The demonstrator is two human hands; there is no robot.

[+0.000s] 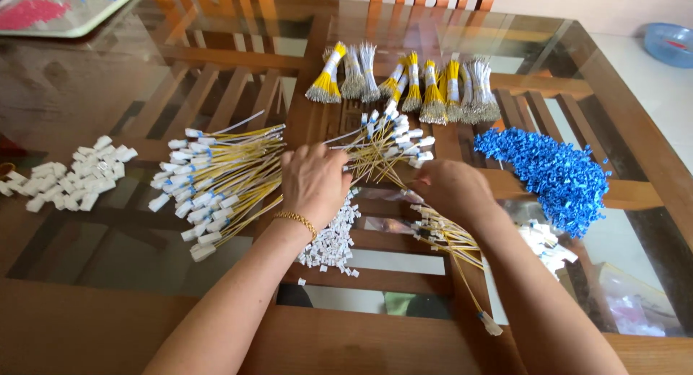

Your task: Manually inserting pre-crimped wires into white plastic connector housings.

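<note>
Nearest the camera, a single yellow wire with a white connector (491,323) lies on the wooden edge of the glass-topped table (86,93), just beside the right forearm. A little farther in, a small heap of loose white connector housings (330,243) sits on the glass by the left wrist, which wears a gold bracelet (297,219), and a loose bunch of yellow wires (444,234) trails out from under the right hand (451,191). The left hand (314,181) and the right hand meet over a fanned bundle of yellow wires with white-and-blue ends (386,144); both hands are closed around its gathered stems, the fingers curled under and mostly hidden by the backs of the hands, so the exact pinch cannot be made out. To the left of the left hand lies a larger pile of finished yellow wires with white plugs (213,180), and well apart at the far left a scatter of white plastic housings (68,176). To the right spreads a heap of blue plastic connectors (552,169). Beyond the hands, tied bundles of yellow and white wires (408,83) stand in a row across the glass. A tray (58,14) occupies the far left corner and a blue bowl (668,43) the far right.
</note>
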